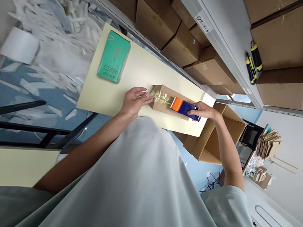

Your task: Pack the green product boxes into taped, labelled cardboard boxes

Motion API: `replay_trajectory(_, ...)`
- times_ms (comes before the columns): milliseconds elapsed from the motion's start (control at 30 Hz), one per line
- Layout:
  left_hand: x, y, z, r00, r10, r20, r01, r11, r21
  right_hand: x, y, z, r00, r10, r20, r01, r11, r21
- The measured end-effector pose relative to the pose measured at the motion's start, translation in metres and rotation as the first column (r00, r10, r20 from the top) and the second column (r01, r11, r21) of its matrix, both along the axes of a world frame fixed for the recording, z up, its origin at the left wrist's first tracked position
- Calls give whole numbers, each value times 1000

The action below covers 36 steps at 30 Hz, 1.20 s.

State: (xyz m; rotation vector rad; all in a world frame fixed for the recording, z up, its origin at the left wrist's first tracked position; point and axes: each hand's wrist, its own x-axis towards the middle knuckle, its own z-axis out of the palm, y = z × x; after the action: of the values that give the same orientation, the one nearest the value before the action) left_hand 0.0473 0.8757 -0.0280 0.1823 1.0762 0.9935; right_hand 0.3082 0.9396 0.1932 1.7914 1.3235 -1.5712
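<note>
A long, narrow cardboard box [166, 109] lies on the pale yellow tabletop [142, 63]. Clear, yellowish packing tape [163, 95] runs along its top from the left end. My right hand [202, 110] grips an orange and dark blue tape dispenser [182, 107], its toothed orange front resting over the tape on the box. At the box's left end is my left hand [135, 102], fingers apart and partly stretched, the fingertips touching the end near the tape. A green box [114, 57] with printing lies further left on the tabletop.
Shelves with several cardboard boxes [155, 22] run behind the table. Two black-and-yellow utility knives [251, 68] lie on a shelf [229, 21]. A large open carton [214, 138] stands right of the table. White foam scraps [60, 46] cover the floor at left, near a black metal frame [47, 136].
</note>
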Motion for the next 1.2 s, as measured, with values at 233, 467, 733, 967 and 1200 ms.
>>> replay_trajectory(233, 10, 1, -16, 997, -13, -78, 12, 1000, -10, -6, 2, 0, 998, 11, 63, -11, 1000, 1)
replay_trajectory(467, 17, 7, -28, 891, -217, -400, 244, 970, 16, -7, -3, -11, 986, 73, 149, -79, 996, 32)
replay_trajectory(733, 3, 1, 15, 597, -237, -766, 743, 524, 417, -4, -13, -17, 973, 163, 164, -169, 985, 26)
replay_trajectory(967, 42, 13, 32, 144, -121, -982, 988, 66, 136, 10, -19, -8, 977, 198, 79, -198, 980, -14)
replay_trajectory(1200, 42, -7, 28, -8, -85, -996, 995, 96, -17, 23, -28, -10, 974, 183, -132, -192, 980, -59)
